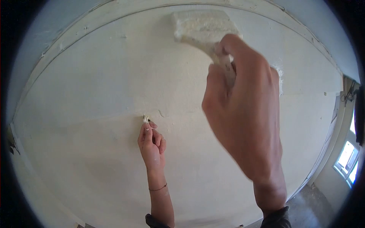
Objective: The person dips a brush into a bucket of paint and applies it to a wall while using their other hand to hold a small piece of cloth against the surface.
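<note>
My right hand (247, 102) is closed round the handle of a wide, flat paintbrush (205, 24), large and near in the upper right of the head view. Cream-white paint coats the brush head, which points up and to the left and overlaps the upper part of a broad off-white panel (95, 79). Lower and left of centre, my left hand (152, 142) pinches a small white-smeared piece (145, 119) between thumb and fingers, right at the panel's surface. A dark bit shows beside it; its kind I cannot tell. White specks mark the left hand.
A pale trim strip (125, 8) curves along the panel's top edge. A horizontal seam (91, 118) crosses the panel near my left hand. At the far right are a bright window (346, 156) and a grey floor (308, 205). Dark cables (349, 93) hang above the window.
</note>
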Tool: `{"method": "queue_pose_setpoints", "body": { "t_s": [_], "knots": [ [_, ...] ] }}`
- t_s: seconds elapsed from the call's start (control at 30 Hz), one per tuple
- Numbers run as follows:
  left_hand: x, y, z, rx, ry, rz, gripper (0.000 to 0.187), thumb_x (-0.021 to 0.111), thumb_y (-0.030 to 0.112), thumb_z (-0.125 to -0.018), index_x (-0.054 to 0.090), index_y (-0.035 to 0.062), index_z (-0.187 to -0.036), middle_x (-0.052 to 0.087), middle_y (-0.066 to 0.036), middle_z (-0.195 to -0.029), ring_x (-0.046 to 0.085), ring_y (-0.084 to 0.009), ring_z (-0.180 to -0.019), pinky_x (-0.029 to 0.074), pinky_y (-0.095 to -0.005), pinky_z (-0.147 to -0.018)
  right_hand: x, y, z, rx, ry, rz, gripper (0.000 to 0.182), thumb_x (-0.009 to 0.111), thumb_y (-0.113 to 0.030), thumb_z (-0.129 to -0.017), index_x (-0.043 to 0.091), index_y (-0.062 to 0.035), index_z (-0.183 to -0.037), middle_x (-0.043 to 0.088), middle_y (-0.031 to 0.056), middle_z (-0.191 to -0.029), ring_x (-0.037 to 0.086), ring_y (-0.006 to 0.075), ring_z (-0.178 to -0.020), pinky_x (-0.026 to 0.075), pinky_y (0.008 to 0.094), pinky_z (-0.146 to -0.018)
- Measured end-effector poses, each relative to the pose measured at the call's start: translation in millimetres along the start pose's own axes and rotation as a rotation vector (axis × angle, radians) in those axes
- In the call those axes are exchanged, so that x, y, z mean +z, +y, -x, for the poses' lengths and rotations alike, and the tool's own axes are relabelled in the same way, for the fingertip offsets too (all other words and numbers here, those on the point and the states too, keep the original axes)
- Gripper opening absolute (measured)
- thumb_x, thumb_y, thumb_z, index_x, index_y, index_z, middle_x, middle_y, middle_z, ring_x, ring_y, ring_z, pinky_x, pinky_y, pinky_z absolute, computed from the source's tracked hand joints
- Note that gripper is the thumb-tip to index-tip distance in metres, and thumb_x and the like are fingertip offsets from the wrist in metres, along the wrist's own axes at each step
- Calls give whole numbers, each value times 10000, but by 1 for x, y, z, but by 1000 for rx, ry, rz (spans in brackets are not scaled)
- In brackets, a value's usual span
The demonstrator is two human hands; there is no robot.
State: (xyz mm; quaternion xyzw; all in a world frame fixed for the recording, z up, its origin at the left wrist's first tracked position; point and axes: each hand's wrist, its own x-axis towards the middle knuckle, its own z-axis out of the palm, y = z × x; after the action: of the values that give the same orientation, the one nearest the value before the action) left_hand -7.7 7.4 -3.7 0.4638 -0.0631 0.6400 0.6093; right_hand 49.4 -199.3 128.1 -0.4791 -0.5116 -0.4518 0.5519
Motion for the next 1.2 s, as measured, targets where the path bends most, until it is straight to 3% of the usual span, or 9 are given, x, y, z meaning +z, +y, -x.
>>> {"method": "queue_pose_setpoints", "body": {
  "t_s": [0.23, 0.33, 0.4, 0.83, 0.9, 1.1, 1.2],
  "knots": [
    [4, 2, 1, 10, 9, -15, 298, 423, 299, -1016, 518, 54, -874, 303, 51, -520, 223, -39, -405, 199, -202, -354, -4, 13, -2, -32, 11, 35, 153, 517, 34, -764, 589, 99, -882, 492, 155, -523, 485, 180, -440, 361, 348, -465],
    [5, 2, 1, -15, 41, -18, 302, 426, 302, -1015, 514, 52, -871, 301, 49, -521, 225, -38, -406, 197, -207, -352, -15, 8, 0, 91, -97, 65, 164, 523, 25, -766, 594, 100, -893, 478, 144, -517, 448, 157, -437, 337, 342, -454],
    [2, 0, 1, 0, 16, -10, 299, 423, 300, -1016, 510, 53, -871, 305, 48, -527, 221, -40, -406, 195, -213, -352, -8, 20, -10, -70, 60, 74, 164, 530, 21, -766, 599, 94, -895, 474, 127, -514, 421, 142, -440, 319, 334, -446],
    [6, -1, 2, -3, 45, -26, 300, 436, 315, -1010, 502, 63, -862, 293, 50, -522, 209, -43, -406, 185, -215, -358, -17, 41, -15, 70, 29, 76, 196, 540, 6, -768, 613, 91, -928, 521, 135, -534, 434, 140, -421, 318, 311, -433],
    [5, -1, 2, 3, 35, -27, 305, 449, 329, -1004, 502, 69, -853, 290, 51, -522, 214, -43, -405, 179, -213, -357, -19, 43, -7, -70, 88, 69, 211, 542, 0, -764, 611, 98, -938, 524, 139, -533, 444, 141, -428, 330, 315, -437],
    [4, -4, 1, 20, 19, -21, 282, 454, 318, -1004, 501, 81, -860, 308, 51, -543, 215, -33, -412, 176, -207, -356, -28, 46, -18, 63, 37, 41, 203, 550, 0, -756, 612, 85, -930, 536, 145, -545, 458, 140, -445, 358, 318, -460],
    [1, -5, 0, 25, 0, -10, 266, 457, 310, -1004, 501, 87, -867, 311, 51, -553, 214, -30, -418, 177, -206, -356, -28, 52, -12, 9, 14, 84, 203, 546, 5, -763, 611, 75, -943, 549, 133, -551, 468, 133, -449, 352, 305, -446]
  ]
}}
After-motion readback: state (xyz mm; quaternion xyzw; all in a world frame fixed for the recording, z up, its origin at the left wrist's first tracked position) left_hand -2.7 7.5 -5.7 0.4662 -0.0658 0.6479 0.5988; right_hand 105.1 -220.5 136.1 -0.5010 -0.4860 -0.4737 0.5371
